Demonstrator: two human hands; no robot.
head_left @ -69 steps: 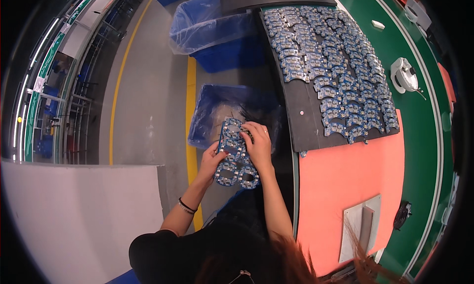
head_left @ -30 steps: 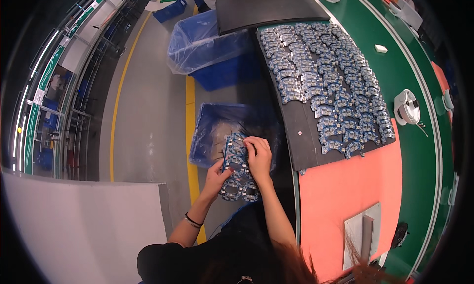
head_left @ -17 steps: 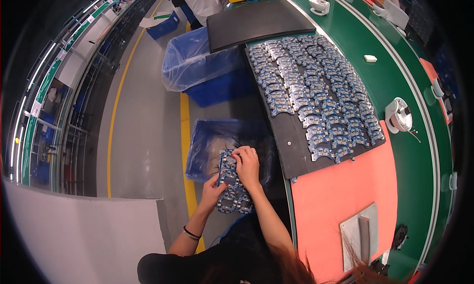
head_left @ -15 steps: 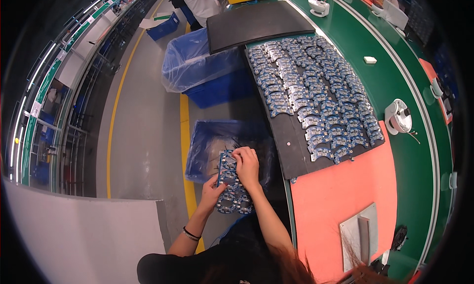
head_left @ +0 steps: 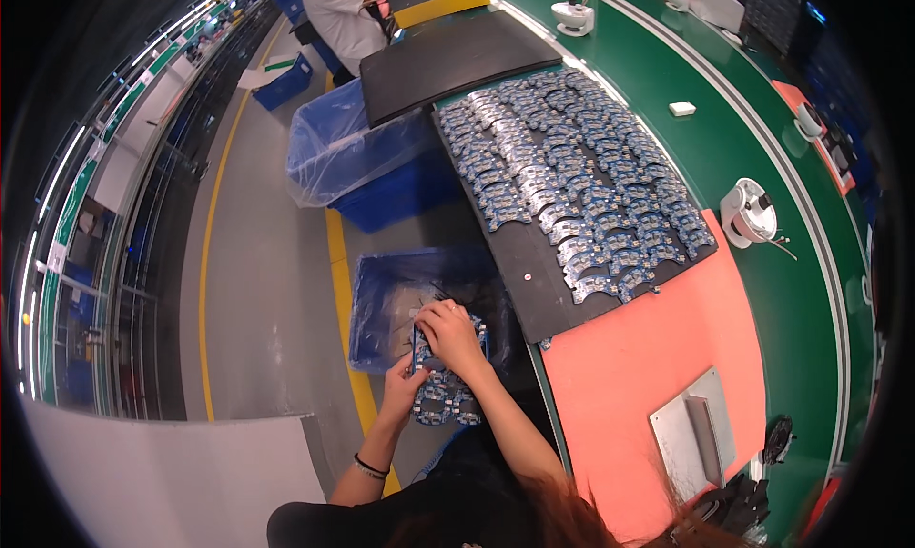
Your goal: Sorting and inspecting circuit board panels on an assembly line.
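Circuit-board panel (head_left: 443, 395), blue with pale cut-out shapes, is held in both hands just near of the blue lined bin (head_left: 400, 300) on the floor, left of the workbench. Right hand (head_left: 450, 336) sits on the far end of the panel with fingers curled down over it, so it's clamped on the top edge. Left hand (head_left: 402, 384) grips the left side, thumb pressed against the board. Over on the right, the black tray (head_left: 534, 281) on the bench is covered with loads more of the same blue pieces (head_left: 572, 176) laid out in rows. An orange mat (head_left: 639, 376) lies near of that tray, with a grey plate (head_left: 696, 438) on it. Further back there's a bigger blue bin with a clear bag liner (head_left: 367, 162), and another person in a white shirt (head_left: 343, 14) stands at the far end.
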